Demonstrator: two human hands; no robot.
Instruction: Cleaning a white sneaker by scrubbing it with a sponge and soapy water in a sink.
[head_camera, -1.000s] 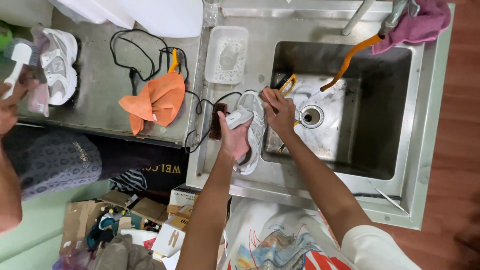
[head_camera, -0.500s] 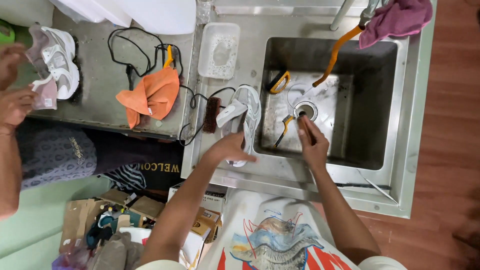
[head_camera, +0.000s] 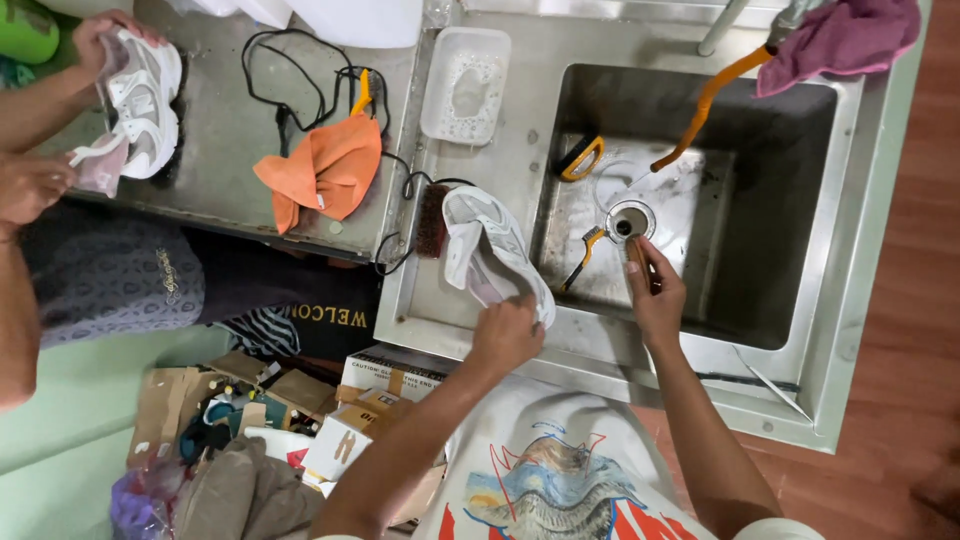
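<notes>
— Steel surface (head_camera: 470, 310), wet and scuffed, beside a deep sink (head_camera: 800, 250).
— White mesh sneaker (head_camera: 490, 255) lies on its rim; left hand (head_camera: 507, 332) fingers clamped on the heel.
— Right hand (head_camera: 657, 297) (over the basin) fingers closed round a brown brush (head_camera: 637, 255) near the drain.

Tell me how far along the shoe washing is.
Looks done: nothing I can confirm; dirt isn't readable. In hand: left hand grips the white shoe on the sink ledge; right hand holds a brush over the basin. Left: no water runs from the orange hose, so rinsing seems pending.
</notes>
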